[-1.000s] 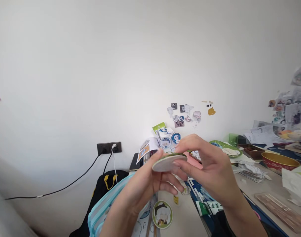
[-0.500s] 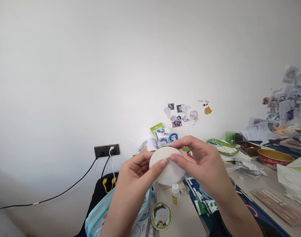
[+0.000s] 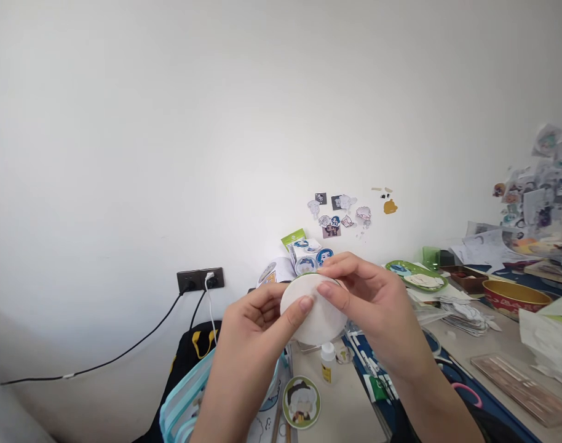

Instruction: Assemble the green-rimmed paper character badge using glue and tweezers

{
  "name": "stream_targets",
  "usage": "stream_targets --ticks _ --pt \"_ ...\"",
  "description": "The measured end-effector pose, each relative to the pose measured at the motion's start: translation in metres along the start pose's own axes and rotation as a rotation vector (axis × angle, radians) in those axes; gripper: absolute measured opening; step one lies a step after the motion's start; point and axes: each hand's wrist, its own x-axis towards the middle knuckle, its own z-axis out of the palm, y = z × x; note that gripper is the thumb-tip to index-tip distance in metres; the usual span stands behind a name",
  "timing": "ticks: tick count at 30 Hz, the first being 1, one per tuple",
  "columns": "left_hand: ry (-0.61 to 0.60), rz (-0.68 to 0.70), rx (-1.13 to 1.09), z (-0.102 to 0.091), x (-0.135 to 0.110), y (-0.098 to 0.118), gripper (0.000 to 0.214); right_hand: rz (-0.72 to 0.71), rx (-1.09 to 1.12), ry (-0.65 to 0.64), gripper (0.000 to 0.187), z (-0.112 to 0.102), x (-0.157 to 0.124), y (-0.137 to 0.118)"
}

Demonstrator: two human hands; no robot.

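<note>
We have the disc (image 3: pixel 318 325) up off the desk (image 3: pixel 350 403), its white face tilted toward us and a thin green line along its far edge. Its near edge juts out past our thumbs and, in view, ends just beyond the cap of the upright bottle (image 3: pixel 327 369). Our left hand (image 3: pixel 251 341) pinches the left edge narrowly, thumb on the white face, fingers curled behind; our right hand (image 3: pixel 385 307) pinches the far right edge the same way, the thumb tips nearly meeting. The badge (image 3: pixel 302 403) lies flat, near and left of the bottle. A strip of desk gives room on the bottle's right, up to the pens (image 3: pixel 361 354). Farther right sits the bowl (image 3: pixel 506 304); the wall (image 3: pixel 216 123) bounds the far side.
</note>
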Motion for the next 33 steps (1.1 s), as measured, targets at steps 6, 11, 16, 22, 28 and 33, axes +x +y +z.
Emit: stream_targets --ticks 6,11,16,22,28,33 --pt "-0.074 0.046 0.073 -0.005 0.005 -0.003 0.013 0.136 0.122 0.027 0.003 0.003 0.002 0.002" --pt "-0.035 0.145 0.248 -0.007 0.003 -0.004 0.011 0.154 0.103 0.004 0.004 -0.001 0.002 -0.002" --pt "-0.031 0.199 0.344 -0.008 0.001 -0.002 0.012 0.12 0.054 -0.008 0.004 -0.002 0.003 -0.005" --pt "-0.043 0.325 0.409 -0.01 0.001 -0.003 0.013 0.103 0.06 -0.034 0.008 -0.001 0.0 -0.005" --pt "0.024 0.572 0.455 -0.012 0.0 -0.006 0.018 0.176 0.084 -0.1 0.005 0.0 0.0 -0.004" --pt "-0.02 0.527 0.431 -0.014 0.0 -0.004 0.016 0.181 0.074 -0.111 0.005 0.001 -0.001 -0.003"
